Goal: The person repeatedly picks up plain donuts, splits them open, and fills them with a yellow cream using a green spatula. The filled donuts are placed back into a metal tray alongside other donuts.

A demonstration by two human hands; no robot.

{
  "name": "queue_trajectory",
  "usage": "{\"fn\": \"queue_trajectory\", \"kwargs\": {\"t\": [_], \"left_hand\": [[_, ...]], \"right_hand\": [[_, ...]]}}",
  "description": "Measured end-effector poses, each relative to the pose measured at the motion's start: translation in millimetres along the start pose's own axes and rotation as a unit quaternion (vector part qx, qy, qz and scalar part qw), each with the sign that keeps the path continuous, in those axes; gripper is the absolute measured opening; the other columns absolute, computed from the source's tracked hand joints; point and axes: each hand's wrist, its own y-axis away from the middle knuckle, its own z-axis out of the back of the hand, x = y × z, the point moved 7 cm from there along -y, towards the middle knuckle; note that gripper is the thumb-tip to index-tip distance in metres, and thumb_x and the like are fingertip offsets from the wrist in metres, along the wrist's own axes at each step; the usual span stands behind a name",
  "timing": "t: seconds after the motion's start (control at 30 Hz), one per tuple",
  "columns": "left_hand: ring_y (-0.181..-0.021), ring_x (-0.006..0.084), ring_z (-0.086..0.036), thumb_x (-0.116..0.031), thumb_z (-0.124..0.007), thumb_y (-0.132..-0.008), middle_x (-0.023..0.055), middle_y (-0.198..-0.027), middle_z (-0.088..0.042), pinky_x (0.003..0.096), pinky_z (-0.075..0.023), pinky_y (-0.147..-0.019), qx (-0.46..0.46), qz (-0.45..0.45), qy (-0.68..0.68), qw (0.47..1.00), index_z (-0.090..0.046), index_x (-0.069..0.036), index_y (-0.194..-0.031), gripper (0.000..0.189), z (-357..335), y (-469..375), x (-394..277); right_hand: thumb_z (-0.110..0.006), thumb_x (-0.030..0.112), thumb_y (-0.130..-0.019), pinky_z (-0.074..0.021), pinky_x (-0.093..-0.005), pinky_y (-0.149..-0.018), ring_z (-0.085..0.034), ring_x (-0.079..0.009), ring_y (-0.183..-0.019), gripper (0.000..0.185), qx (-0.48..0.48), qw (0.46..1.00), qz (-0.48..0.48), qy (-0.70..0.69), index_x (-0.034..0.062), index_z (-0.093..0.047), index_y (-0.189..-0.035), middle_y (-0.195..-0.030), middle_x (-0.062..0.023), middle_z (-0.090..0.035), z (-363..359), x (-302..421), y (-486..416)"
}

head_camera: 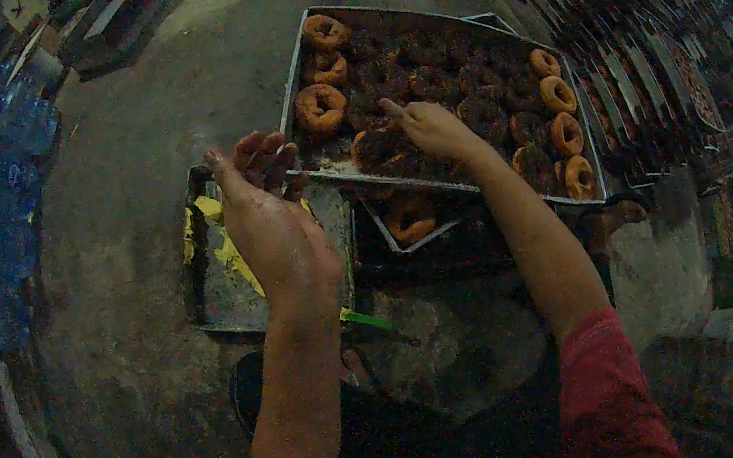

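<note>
My left hand is raised with its fingers apart and loosely curled, and nothing shows in it. Its fingertips look smeared. Below it lies a dark metal tray with lumps of a soft yellow spread, partly hidden by my wrist. My right hand is over a large metal tray of doughnuts, close to a chocolate-topped doughnut. What its fingers hold, if anything, is hidden. Rows of dark-topped doughnuts fill the tray's middle. Plain ring doughnuts line its left and right ends.
Beneath the large tray, another tray corner holds a doughnut. A green handle juts from the yellow-smeared tray. Stacked trays line the right side. Blue plastic wrapping lies left on the concrete floor.
</note>
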Motion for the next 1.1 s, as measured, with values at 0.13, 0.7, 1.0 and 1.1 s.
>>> {"fn": "queue_trajectory", "kwargs": {"t": [0.13,0.7,1.0,1.1], "left_hand": [[-0.097,0.0176,-0.056,-0.048,-0.035,-0.106,0.0056,-0.103,-0.062,0.0353,-0.0390,-0.089,-0.010,-0.009,0.011,1.000,-0.058,-0.007,-0.109,0.047,7,-1,-4],[-0.103,0.0217,-0.055,-0.049,-0.035,-0.105,0.0074,-0.106,-0.060,0.0364,-0.0364,-0.093,-0.018,0.025,0.056,0.998,-0.056,-0.007,-0.111,0.047,21,-3,-10],[-0.104,0.0213,-0.054,-0.048,-0.034,-0.106,0.0071,-0.105,-0.060,0.0368,-0.0360,-0.093,-0.020,0.046,0.063,0.997,-0.056,-0.007,-0.110,0.046,16,1,-8],[-0.103,0.0209,-0.054,-0.048,-0.034,-0.106,0.0067,-0.105,-0.060,0.0366,-0.0361,-0.092,-0.019,0.044,0.064,0.997,-0.056,-0.007,-0.109,0.046,15,0,-9]], "right_hand": [[-0.029,0.063,-0.100,-0.0472,-0.0485,-0.091,-0.062,-0.0450,-0.100,0.077,0.012,1.000,0.013,-0.002,-0.0022,-0.070,-0.099,-0.098,-0.0286,-0.067,-8,2,-1],[-0.058,0.022,-0.096,-0.0488,-0.0386,-0.092,-0.066,-0.0295,-0.105,0.031,-0.133,0.987,-0.026,-0.082,0.0024,-0.062,-0.119,-0.110,-0.0167,-0.069,29,-19,71],[-0.052,0.019,-0.098,-0.0475,-0.0403,-0.097,-0.064,-0.0340,-0.111,0.032,-0.025,0.998,0.013,0.053,-0.0011,-0.061,-0.121,-0.115,-0.0195,-0.068,-3,-8,30],[-0.054,0.024,-0.099,-0.0478,-0.0368,-0.096,-0.064,-0.0275,-0.107,0.036,0.014,1.000,0.002,-0.001,-0.0021,-0.062,-0.123,-0.114,-0.0157,-0.069,0,-16,20]]}}
